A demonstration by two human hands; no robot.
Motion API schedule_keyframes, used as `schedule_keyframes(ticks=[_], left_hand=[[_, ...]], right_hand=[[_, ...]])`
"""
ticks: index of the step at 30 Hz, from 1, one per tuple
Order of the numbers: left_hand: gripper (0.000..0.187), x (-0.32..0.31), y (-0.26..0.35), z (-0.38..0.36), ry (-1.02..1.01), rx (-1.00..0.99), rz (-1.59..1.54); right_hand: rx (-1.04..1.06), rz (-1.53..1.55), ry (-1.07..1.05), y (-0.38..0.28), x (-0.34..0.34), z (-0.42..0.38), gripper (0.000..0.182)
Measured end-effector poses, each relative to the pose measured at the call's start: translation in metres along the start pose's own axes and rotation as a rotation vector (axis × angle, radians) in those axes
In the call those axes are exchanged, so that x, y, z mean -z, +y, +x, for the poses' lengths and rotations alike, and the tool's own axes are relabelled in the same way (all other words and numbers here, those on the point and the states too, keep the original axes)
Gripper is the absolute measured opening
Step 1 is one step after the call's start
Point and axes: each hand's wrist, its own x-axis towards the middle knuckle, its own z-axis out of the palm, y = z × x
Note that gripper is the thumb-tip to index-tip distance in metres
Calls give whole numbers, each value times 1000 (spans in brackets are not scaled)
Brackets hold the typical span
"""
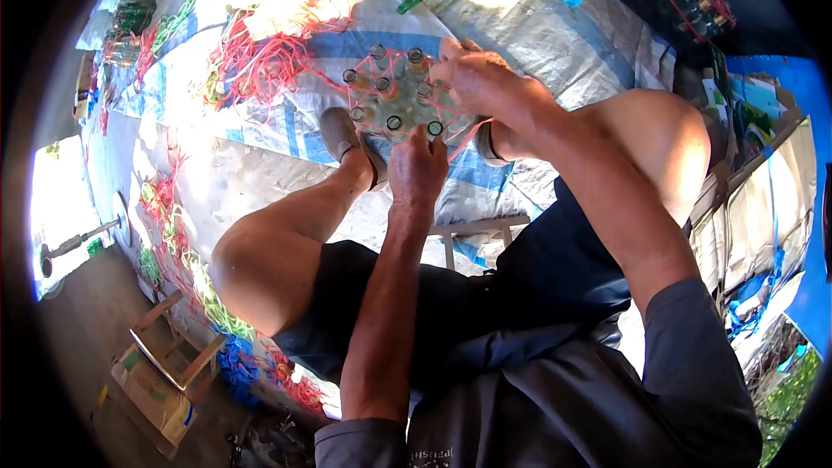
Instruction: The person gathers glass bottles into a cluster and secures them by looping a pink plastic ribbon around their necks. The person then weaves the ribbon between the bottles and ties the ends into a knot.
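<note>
Wooden frame (203, 362); tan cardboard (747, 230); blue panel (784, 72)

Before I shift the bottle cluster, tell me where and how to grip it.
Likely by the outer necks on its left edge, from above: the bottle cluster stands with mouths facing up, the necks look slim, and the left hand and right hand occupy the near and right sides.

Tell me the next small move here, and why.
I'd probably draw the pink string snug with the right hand while the left hand steadies the bottles: string already crosses the cluster, a strand trails off its near right corner, and the hands are at its right and near sides.
</note>
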Motion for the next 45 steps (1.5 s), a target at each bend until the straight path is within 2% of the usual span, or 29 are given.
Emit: schedule_keyframes(ticks=[4,7,10,13,15,17,21,23,24,26,28,29,31,39,40,45], left_hand=[[23,7,0,0,-66,-3,64],[21,10,2,-1,-62,-46,119],[18,15,2,0,-78,-98,203],[18,24,11,7,-143,-130,293],[16,30,17,14,-191,-173,367],[15,34,18,20,-247,-242,456],[11,45,22,36,-291,-384,442],[12,46,27,45,-348,-391,483],[13,46,27,50,-372,-395,485],[15,45,26,61,-393,-401,454],[17,45,18,71,-385,-408,461],[18,44,14,75,-380,-411,466],[17,44,10,80,-358,-337,437],[15,29,-15,75,-290,-133,305],[14,26,-17,72,-260,-135,318],[16,25,-11,53,-124,-73,297]], right_hand=[[49,-158,-50,-11,-10,-23,20],[107,-216,121,-17,-23,-31,20],[8,-13,-39,-15,-22,-27,32],[-39,53,-106,-10,-24,-26,37],[24,53,61,0,-46,-25,15],[70,68,163,4,-55,-25,7],[98,82,127,4,-49,-26,11],[47,267,96,6,-55,-23,13],[-6,458,102,7,-62,-19,14],[-46,510,66,13,-73,-19,11],[-18,236,-21,3,-52,-24,16],[-4,195,-30,3,-52,-23,15],[26,111,-47,4,-55,-21,15],[38,169,-66,5,-54,-25,10],[72,199,93,6,-62,-26,11],[68,189,59,7,-62,-25,9]])
